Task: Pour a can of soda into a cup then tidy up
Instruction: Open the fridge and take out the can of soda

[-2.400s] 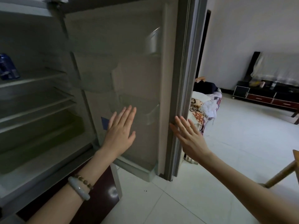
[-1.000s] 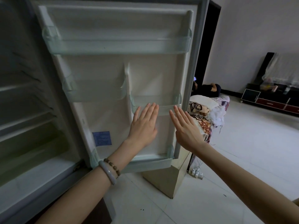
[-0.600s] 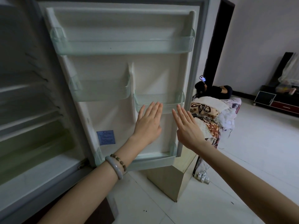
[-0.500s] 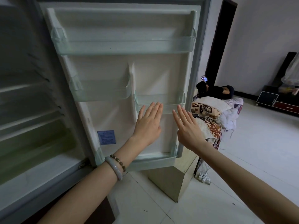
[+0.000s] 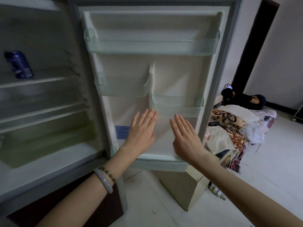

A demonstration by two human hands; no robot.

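Observation:
A blue soda can [image 5: 18,64] stands on an upper shelf inside the open fridge [image 5: 41,112], far left. The fridge door [image 5: 152,71] is swung wide open, its clear door bins holding nothing. My left hand [image 5: 141,131], fingers straight, is held in front of the door's inner panel below the bins. My right hand [image 5: 185,136] is stretched out beside it, also with straight fingers. Both hands hold nothing. No cup is in view.
A beige box [image 5: 183,185] stands on the white tiled floor under the door. A pile of patterned blankets [image 5: 229,128] lies to the right, with a person in dark clothes [image 5: 244,100] lying behind it. A dark doorway [image 5: 255,45] opens beyond.
The view has swung left, so the blue can shows again on its shelf. Both hands stay flat and empty in front of the open door, the right one now before the inner panel.

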